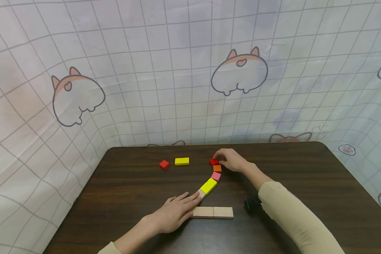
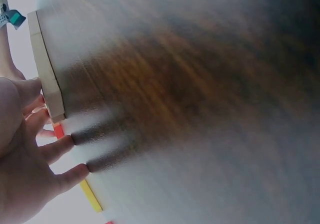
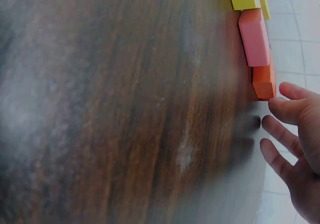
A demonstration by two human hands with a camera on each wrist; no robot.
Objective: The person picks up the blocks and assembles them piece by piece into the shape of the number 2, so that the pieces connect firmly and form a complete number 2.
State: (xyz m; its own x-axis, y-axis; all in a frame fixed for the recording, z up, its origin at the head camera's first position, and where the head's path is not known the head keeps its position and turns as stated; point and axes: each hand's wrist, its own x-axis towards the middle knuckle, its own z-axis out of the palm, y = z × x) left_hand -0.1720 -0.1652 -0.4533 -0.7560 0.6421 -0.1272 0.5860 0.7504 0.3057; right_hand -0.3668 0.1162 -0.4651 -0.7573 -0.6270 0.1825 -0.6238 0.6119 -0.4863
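Observation:
My left hand (image 1: 173,214) lies with fingers spread, its fingertips at a plain wooden block (image 1: 201,194) and its thumb at the left end of a straight row of wooden blocks (image 1: 223,212). From the angled wooden block, a curved line runs away through a yellow block (image 1: 208,186), a pink block (image 1: 216,176) and an orange block (image 1: 217,168). At the far end, my right hand (image 1: 232,161) pinches a red block (image 1: 213,162) close against the orange one. In the right wrist view, the fingers hide that red block beyond the orange block (image 3: 264,81).
Left of the line, towards the back, lie a yellow block (image 1: 182,161) and a loose red block (image 1: 164,164). A dark wrist device (image 1: 252,203) hangs under the right sleeve. Behind the dark wooden table (image 1: 120,197) hangs a checked cloth (image 1: 152,88).

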